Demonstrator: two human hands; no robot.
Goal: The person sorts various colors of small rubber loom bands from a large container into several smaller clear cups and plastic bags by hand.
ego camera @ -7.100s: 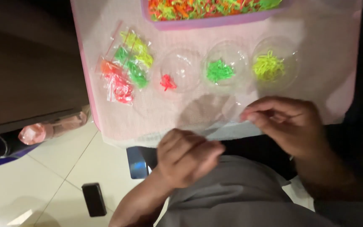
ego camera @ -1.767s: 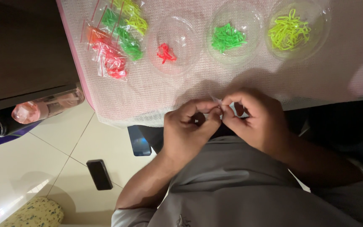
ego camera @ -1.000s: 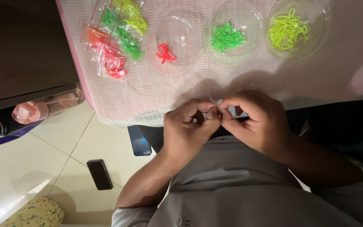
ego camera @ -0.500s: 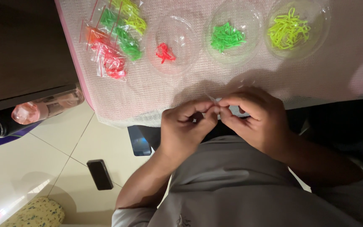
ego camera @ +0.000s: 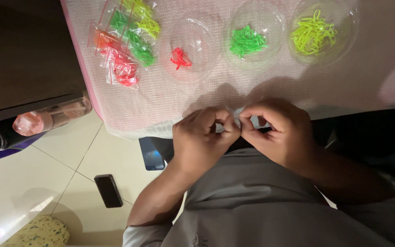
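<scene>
My left hand [ego camera: 204,139] and my right hand [ego camera: 275,130] meet at the near edge of the table, fingertips pinched together on a small clear plastic bag [ego camera: 239,115] that is mostly hidden by the fingers. Beyond them, on a white mesh mat [ego camera: 170,98], stand three clear round bowls: one with red rubber bands [ego camera: 179,58], one with green bands [ego camera: 248,41], one with yellow bands [ego camera: 314,33].
Several small clear bags of red, green and yellow bands [ego camera: 124,45] lie at the mat's left. On the tiled floor lie a dark phone [ego camera: 108,190], a pink bottle [ego camera: 51,116], a patterned cushion [ego camera: 35,232] and a blue object [ego camera: 151,153] under the table edge.
Seven seconds ago my hands were apart under a wider view of the table. Over the last two seconds they stay pinched together with only small finger movements.
</scene>
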